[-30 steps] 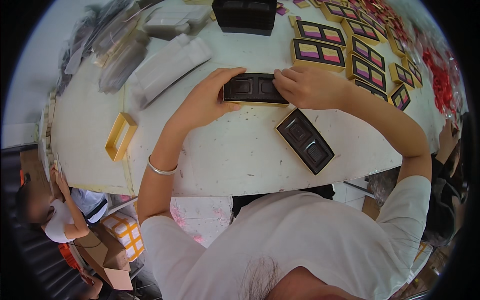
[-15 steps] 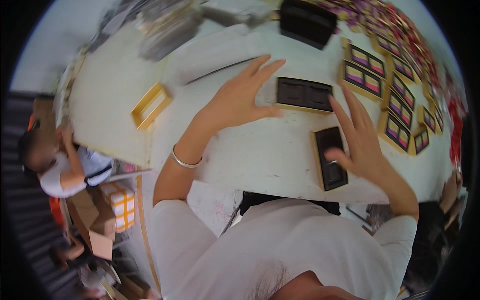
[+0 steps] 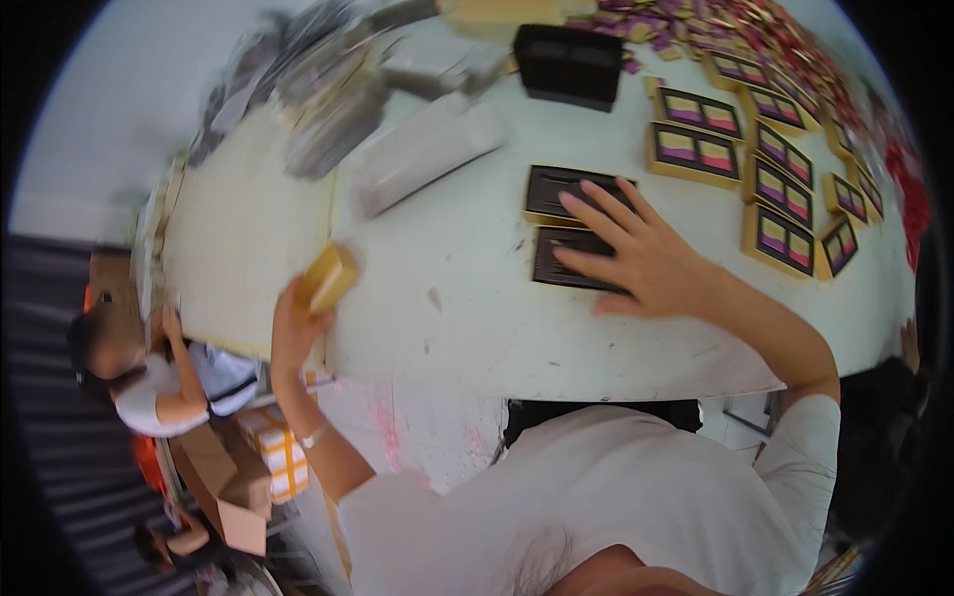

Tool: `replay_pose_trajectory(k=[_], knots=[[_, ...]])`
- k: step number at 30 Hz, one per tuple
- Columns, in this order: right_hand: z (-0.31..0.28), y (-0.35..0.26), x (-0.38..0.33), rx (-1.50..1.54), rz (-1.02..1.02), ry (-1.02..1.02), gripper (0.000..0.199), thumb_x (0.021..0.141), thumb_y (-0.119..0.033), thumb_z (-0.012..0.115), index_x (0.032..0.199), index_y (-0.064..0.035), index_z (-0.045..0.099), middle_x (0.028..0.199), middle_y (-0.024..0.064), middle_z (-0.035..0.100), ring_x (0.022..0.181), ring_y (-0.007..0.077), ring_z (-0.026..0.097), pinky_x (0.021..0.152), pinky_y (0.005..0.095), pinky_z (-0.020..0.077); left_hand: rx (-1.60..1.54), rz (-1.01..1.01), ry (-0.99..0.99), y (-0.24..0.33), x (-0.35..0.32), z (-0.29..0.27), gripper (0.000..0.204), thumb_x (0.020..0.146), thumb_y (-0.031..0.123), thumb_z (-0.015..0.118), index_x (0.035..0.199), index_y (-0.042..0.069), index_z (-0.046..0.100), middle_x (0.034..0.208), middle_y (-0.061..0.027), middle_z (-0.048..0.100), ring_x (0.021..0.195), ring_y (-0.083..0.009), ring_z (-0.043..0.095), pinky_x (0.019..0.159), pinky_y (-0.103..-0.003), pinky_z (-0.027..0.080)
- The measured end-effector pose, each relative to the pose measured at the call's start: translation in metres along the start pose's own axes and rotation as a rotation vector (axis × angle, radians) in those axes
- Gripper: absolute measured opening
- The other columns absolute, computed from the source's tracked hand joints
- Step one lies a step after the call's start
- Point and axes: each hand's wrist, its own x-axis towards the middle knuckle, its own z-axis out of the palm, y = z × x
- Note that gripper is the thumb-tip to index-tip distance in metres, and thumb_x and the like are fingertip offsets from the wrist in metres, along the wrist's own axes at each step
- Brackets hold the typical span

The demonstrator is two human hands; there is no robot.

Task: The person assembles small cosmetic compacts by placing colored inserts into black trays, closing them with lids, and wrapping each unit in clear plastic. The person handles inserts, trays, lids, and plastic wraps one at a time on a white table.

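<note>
My right hand (image 3: 636, 253) lies flat, fingers spread, on two dark trays with gold rims. The nearer dark tray (image 3: 566, 260) is under my palm and fingers; the farther dark tray (image 3: 556, 189) is touched by my fingertips. My left hand (image 3: 298, 323) is out at the table's left edge, gripping a small gold box (image 3: 326, 278) lifted off the white table (image 3: 447, 298). A bracelet sits on my left wrist.
Several gold-rimmed trays with purple and pink inserts (image 3: 696, 149) line the right side. A black box (image 3: 568, 62) stands at the far edge. Clear plastic packs (image 3: 417, 154) lie at the back left. A person (image 3: 149, 377) sits below left beside cardboard boxes (image 3: 268, 457).
My left hand left the dark tray, swung to the table's left edge and picked up the gold box. My right hand slid the second dark tray up beside the first.
</note>
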Motion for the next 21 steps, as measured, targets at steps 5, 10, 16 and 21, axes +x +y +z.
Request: replay_pose_trajectory(k=[5,10,16,21], knots=[[0.006,0.029,-0.013,-0.118,0.136,-0.039,0.057,0.082,-0.048,0.058,0.13,-0.0185,0.049,0.141,0.0207,0.034,0.126,0.04,0.035,0.105,0.0516,0.0259,0.222,0.338,-0.168,0.107,-0.047,0.061,0.078,0.058,0.006,0.081,0.128,0.006,0.047,0.118,-0.0118,0.055,0.111,-0.0281,0.049,0.096,-0.038,0.038],[-0.007,0.054,0.0,0.166,0.211,0.16,0.056,0.084,-0.046,0.058,0.126,-0.0102,0.05,0.134,0.0213,0.042,0.116,0.04,0.045,0.099,0.0465,0.0353,0.154,0.734,-0.366,0.193,-0.046,0.148,0.082,0.056,0.025,0.083,0.129,0.009,0.048,0.116,-0.0097,0.054,0.108,-0.0292,0.047,0.095,-0.039,0.033],[-0.023,0.127,0.067,-0.5,0.396,0.271,0.024,0.083,-0.013,0.057,0.104,-0.0016,0.06,0.111,0.0134,0.055,0.106,0.03,0.053,0.087,0.0381,0.0439,0.143,0.859,-0.396,0.229,-0.03,0.195,0.083,0.06,0.032,0.081,0.132,0.011,0.045,0.122,-0.0078,0.051,0.109,-0.028,0.046,0.093,-0.04,0.032],[-0.008,0.168,0.07,-0.537,0.344,0.443,0.006,0.08,-0.007,0.058,0.077,-0.0015,0.058,0.074,0.0064,0.058,0.075,0.0206,0.06,0.063,0.0303,0.047,0.095,0.784,-0.485,0.227,-0.017,0.191,0.074,0.062,0.028,0.081,0.126,0.01,0.048,0.119,-0.0111,0.054,0.107,-0.0288,0.048,0.093,-0.039,0.034]])
